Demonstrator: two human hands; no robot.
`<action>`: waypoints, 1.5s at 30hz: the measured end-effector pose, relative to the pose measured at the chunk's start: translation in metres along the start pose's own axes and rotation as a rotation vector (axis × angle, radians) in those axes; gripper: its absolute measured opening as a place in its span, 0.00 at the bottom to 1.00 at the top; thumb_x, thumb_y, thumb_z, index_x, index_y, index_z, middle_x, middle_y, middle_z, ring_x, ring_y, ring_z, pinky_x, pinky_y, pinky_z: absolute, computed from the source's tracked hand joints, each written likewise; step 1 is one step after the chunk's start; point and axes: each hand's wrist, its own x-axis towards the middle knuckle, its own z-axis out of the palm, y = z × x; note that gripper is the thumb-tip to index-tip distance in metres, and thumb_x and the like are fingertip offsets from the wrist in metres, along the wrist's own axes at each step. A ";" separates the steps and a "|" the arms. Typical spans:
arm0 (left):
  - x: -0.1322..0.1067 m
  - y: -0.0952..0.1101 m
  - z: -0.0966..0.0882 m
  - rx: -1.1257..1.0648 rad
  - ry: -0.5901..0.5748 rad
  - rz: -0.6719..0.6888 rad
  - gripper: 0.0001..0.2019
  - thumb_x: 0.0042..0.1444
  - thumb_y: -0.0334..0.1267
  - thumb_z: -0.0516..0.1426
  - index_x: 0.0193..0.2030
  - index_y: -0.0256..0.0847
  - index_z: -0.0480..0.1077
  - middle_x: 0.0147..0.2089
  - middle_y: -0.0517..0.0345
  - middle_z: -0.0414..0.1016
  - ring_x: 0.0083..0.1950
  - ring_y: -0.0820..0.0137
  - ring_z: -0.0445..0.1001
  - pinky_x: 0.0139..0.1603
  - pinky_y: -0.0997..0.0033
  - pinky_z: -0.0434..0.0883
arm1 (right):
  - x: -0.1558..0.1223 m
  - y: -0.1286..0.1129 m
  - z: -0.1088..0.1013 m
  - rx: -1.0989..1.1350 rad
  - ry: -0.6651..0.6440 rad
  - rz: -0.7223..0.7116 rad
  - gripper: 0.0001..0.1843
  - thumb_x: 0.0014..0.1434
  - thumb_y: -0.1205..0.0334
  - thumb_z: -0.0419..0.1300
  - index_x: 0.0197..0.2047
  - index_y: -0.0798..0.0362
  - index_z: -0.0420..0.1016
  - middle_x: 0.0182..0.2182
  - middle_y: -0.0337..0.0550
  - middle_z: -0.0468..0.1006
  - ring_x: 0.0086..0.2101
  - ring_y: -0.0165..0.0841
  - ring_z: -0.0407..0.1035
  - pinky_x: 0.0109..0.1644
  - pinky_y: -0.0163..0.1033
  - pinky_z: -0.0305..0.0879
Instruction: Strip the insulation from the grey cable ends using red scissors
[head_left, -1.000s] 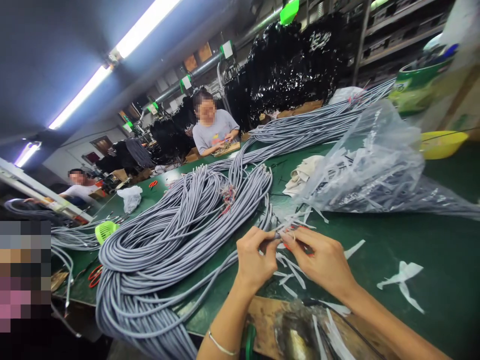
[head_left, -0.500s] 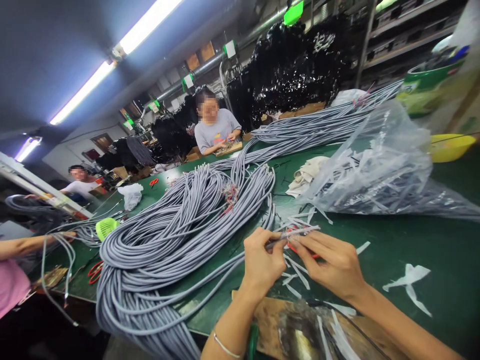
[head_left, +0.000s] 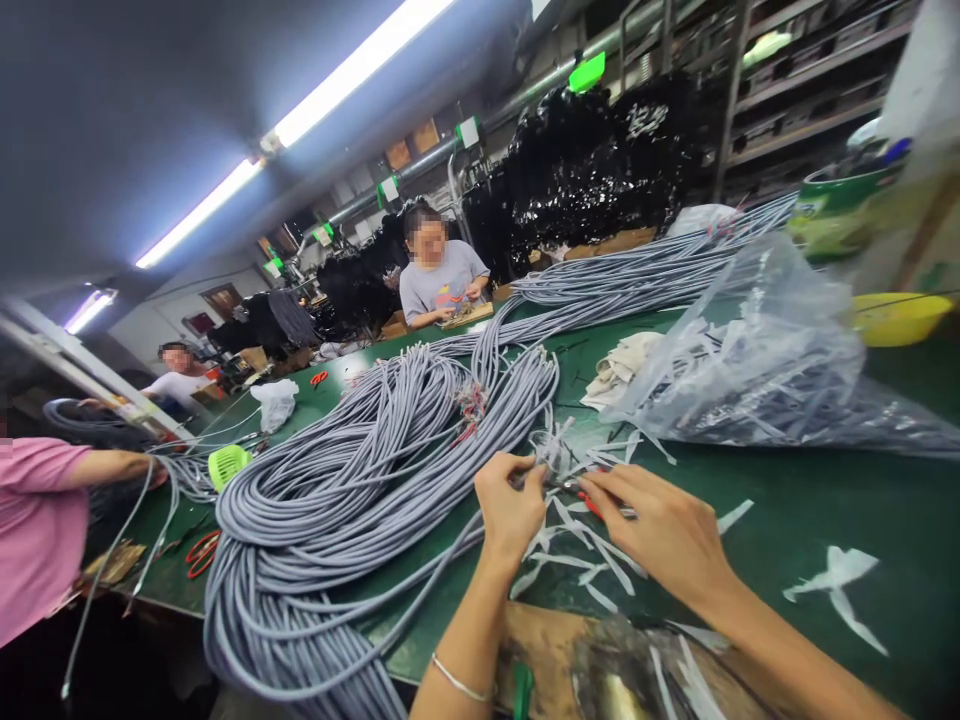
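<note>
My left hand (head_left: 514, 500) is closed in a pinch around a grey cable (head_left: 457, 545), which trails from it down to the lower left. My right hand (head_left: 664, 525) is closed on a small red-handled tool (head_left: 590, 502), just right of the cable end. Fingers hide most of the tool, so its exact kind does not show. The two hands are a short gap apart. Around and beneath them lie loose white strips (head_left: 577, 540). Left of my hands a large coiled bundle of grey cables (head_left: 337, 500) spreads over the green table (head_left: 795, 500).
A clear plastic bag of strips (head_left: 780, 380) lies to the right, beside a crumpled cloth (head_left: 622, 365). A worn wooden board (head_left: 547, 640) is close in front. Red scissors (head_left: 201, 553) and a green basket (head_left: 227, 465) lie left. Co-workers sit across and at left.
My left hand has drawn slightly left, widening the gap to my right hand. The pale cable end that stuck out between them no longer shows there. The view has shifted slightly.
</note>
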 end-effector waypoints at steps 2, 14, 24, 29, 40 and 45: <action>-0.003 0.004 -0.002 -0.037 0.005 0.037 0.04 0.47 0.27 0.58 0.26 0.36 0.73 0.26 0.55 0.75 0.28 0.70 0.73 0.30 0.72 0.68 | 0.000 0.007 0.001 -0.061 -0.025 0.062 0.19 0.63 0.58 0.48 0.27 0.52 0.76 0.22 0.40 0.77 0.23 0.30 0.71 0.24 0.32 0.60; -0.012 0.010 -0.001 0.007 0.011 0.189 0.05 0.49 0.28 0.56 0.25 0.37 0.72 0.24 0.58 0.70 0.24 0.73 0.67 0.24 0.76 0.64 | 0.003 0.000 -0.001 -0.056 0.042 0.016 0.19 0.63 0.60 0.49 0.28 0.54 0.77 0.21 0.39 0.77 0.22 0.26 0.71 0.26 0.30 0.62; -0.014 0.009 0.000 0.105 0.019 0.236 0.07 0.50 0.27 0.55 0.26 0.38 0.72 0.23 0.59 0.68 0.23 0.75 0.65 0.23 0.76 0.62 | 0.003 0.000 -0.002 -0.080 0.048 -0.022 0.18 0.63 0.61 0.49 0.28 0.54 0.77 0.21 0.39 0.77 0.22 0.27 0.71 0.27 0.30 0.61; -0.015 0.007 0.002 0.156 0.013 0.293 0.07 0.50 0.27 0.54 0.26 0.39 0.72 0.22 0.60 0.67 0.21 0.74 0.63 0.23 0.75 0.61 | 0.002 0.001 0.000 -0.082 0.033 -0.017 0.19 0.63 0.61 0.48 0.28 0.54 0.76 0.21 0.40 0.77 0.22 0.28 0.71 0.26 0.31 0.61; -0.023 0.011 0.013 0.031 -0.167 0.239 0.07 0.49 0.26 0.56 0.33 0.39 0.73 0.24 0.59 0.71 0.24 0.73 0.67 0.25 0.75 0.66 | 0.011 0.016 -0.002 0.321 -0.096 0.618 0.18 0.53 0.51 0.52 0.19 0.51 0.68 0.13 0.37 0.72 0.15 0.30 0.66 0.18 0.32 0.58; -0.019 0.014 0.011 -0.073 -0.211 0.189 0.09 0.49 0.25 0.55 0.37 0.39 0.71 0.26 0.59 0.72 0.25 0.72 0.68 0.28 0.74 0.68 | 0.016 0.014 -0.004 0.476 -0.106 0.692 0.16 0.49 0.50 0.55 0.18 0.51 0.69 0.12 0.37 0.69 0.15 0.29 0.63 0.19 0.33 0.56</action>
